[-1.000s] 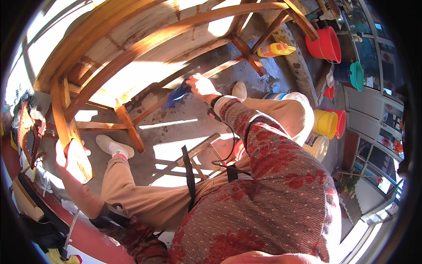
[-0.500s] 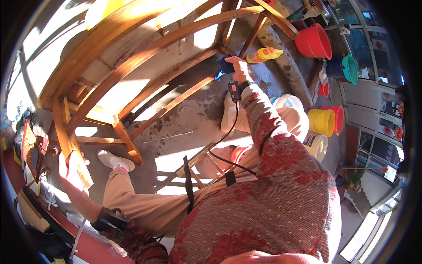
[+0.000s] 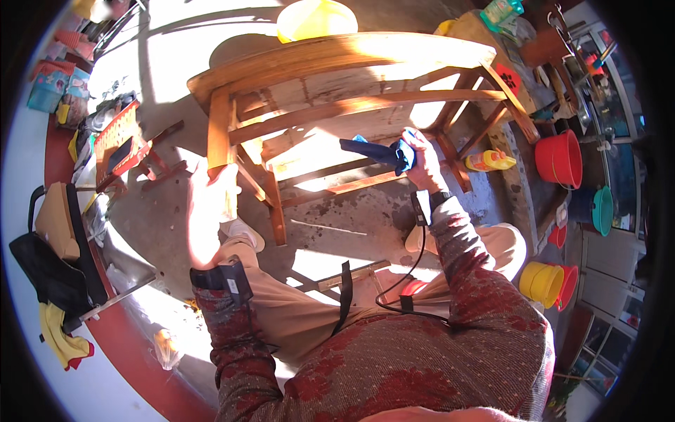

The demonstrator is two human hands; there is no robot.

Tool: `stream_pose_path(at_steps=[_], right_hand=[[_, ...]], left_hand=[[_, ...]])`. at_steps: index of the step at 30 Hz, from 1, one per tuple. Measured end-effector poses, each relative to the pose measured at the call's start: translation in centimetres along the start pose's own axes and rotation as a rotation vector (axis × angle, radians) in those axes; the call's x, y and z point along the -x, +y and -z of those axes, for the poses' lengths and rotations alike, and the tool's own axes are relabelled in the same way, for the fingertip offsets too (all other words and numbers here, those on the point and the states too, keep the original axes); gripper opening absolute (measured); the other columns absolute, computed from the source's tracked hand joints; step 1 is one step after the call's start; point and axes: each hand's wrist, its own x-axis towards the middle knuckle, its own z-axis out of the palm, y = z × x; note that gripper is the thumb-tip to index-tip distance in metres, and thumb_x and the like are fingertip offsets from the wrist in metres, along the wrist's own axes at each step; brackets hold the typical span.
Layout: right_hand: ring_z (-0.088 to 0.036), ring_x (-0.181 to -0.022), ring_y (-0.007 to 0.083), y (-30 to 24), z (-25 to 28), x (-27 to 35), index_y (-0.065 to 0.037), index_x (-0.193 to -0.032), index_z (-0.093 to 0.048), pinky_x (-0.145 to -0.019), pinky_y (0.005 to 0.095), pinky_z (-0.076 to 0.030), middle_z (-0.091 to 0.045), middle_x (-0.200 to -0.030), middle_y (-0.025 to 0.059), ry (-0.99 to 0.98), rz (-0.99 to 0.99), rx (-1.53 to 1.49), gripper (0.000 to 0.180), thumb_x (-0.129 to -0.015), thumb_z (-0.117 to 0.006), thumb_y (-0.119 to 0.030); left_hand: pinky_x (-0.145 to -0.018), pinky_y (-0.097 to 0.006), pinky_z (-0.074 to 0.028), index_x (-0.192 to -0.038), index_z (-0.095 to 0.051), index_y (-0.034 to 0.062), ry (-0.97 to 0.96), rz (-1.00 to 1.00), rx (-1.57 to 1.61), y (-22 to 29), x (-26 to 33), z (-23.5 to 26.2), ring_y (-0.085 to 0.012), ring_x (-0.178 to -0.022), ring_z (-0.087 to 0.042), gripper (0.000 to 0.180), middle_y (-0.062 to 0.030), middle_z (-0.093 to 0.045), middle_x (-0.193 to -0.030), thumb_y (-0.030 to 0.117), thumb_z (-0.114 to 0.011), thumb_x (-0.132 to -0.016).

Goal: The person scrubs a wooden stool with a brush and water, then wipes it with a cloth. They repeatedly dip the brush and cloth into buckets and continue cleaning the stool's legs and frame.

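the head view looks down from the wearer's head, a wide, upright fisheye whose straight edges bend toward a dark round rim. it faces ahead past the patterned sweater (image 3: 394, 359), very near at the lower edge, to the left hand (image 3: 209, 200) and right hand (image 3: 423, 167) at mid-depth, with the wooden frame (image 3: 337, 62) reaching beyond and window panes (image 3: 610, 352) curving along the right rim.
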Motion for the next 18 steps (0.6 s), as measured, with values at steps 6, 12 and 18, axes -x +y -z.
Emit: stream_pose_path(at_steps=[6, 12, 18], right_hand=[[-0.058, -0.076, 0.0112, -1.6, -16.9, 4.4, -0.006, -0.093, -0.061, -0.071, 0.0256, -0.050, -0.062, -0.085, 0.0043, -0.398, 0.058, 0.263, 0.009, -0.092, -0.062, -0.015], [-0.061, -0.090, 0.0124, -0.6, -29.8, 3.2, -0.007, -0.105, -0.060, -0.083, 0.0276, -0.050, -0.063, -0.094, 0.0035, -0.714, 0.091, 0.175, 0.015, -0.094, -0.059, -0.017], [-0.053, -0.114, 0.0322, 8.8, -28.9, 2.0, -0.007, -0.115, -0.060, -0.096, 0.0437, -0.044, -0.062, -0.111, 0.0133, -0.708, 0.983, 1.694, 0.032, -0.083, -0.063, -0.015]], left_hand=[[-0.057, -0.024, -0.050, -0.105, -0.057, 0.0019, 0.027, -0.008, 0.042, -0.6, -0.2, 0.1, -0.0079, -0.063, -0.057, 0.025, -0.0004, -0.057, -0.079, 0.018, -0.066, -0.088], [-0.054, -0.025, -0.047, -0.100, -0.055, 0.0015, -0.005, -0.125, 0.068, -3.2, -1.3, 0.6, -0.0092, -0.064, -0.059, 0.020, -0.0040, -0.061, -0.081, 0.013, -0.066, -0.087], [-0.056, -0.025, -0.047, -0.101, -0.054, 0.0004, 0.060, -0.169, -0.094, -4.6, -2.3, 0.1, -0.0096, -0.062, -0.057, 0.023, -0.0045, -0.061, -0.081, 0.012, -0.067, -0.086]])
